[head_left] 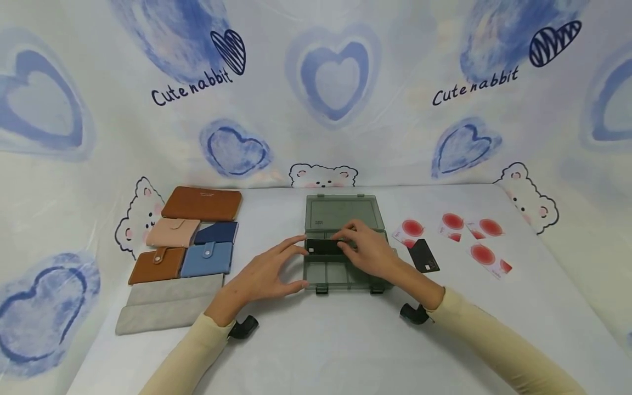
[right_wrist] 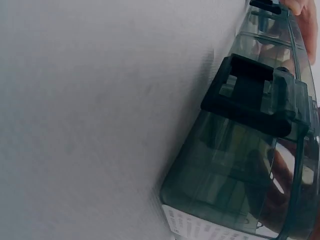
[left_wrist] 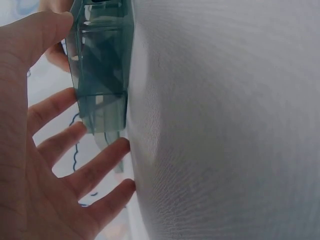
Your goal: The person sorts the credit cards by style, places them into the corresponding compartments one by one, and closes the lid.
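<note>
A translucent green compartment box stands at the middle of the table, its lid folded back. Across the divided tray lies a black card with a small pale chip mark. My right hand reaches over the box from the right and pinches the card's right end between thumb and fingers. My left hand spreads at the box's left side, with straight fingers and fingertips right at its edge. The left wrist view shows the thumb at the rim of the box. A dark latch fills much of the right wrist view.
Left of the box lie a long brown wallet, pink, brown and blue snap wallets, a navy card holder and a grey folded case. Right of it lie another black card and several red-and-white cards.
</note>
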Action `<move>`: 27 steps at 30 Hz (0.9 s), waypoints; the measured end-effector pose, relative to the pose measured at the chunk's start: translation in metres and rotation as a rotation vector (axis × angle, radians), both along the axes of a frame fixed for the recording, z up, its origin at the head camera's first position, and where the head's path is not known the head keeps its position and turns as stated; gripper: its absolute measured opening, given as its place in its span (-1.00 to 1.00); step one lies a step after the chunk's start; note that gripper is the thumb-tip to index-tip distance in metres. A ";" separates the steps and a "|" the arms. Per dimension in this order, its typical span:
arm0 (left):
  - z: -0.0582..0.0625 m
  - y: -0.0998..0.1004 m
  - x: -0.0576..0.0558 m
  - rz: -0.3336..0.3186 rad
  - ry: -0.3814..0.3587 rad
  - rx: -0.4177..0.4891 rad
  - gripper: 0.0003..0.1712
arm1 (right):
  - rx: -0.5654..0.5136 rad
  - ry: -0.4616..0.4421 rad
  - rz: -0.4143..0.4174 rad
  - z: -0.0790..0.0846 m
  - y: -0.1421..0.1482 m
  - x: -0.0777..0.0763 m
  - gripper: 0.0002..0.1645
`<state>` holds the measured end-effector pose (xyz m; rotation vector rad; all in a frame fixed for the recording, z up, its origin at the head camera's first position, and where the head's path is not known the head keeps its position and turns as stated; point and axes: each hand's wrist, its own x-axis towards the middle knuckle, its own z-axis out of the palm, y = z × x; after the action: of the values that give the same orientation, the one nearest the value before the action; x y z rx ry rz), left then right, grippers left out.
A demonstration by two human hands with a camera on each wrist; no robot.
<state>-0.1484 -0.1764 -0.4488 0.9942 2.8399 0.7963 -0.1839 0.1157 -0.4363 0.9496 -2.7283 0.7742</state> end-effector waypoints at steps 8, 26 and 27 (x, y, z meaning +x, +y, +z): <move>0.000 0.001 0.000 -0.003 0.001 -0.002 -0.25 | 0.078 -0.024 0.011 -0.002 0.003 0.004 -0.61; -0.002 0.000 -0.001 -0.005 0.011 -0.007 -0.23 | -0.186 -0.042 -0.081 0.020 0.081 0.006 -0.58; -0.002 0.000 -0.001 -0.004 0.010 -0.009 -0.24 | -0.190 -0.039 -0.103 0.019 0.089 0.006 -0.57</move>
<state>-0.1497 -0.1762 -0.4506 1.0058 2.8458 0.7796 -0.1774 0.2045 -0.4176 0.7554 -2.6526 1.0197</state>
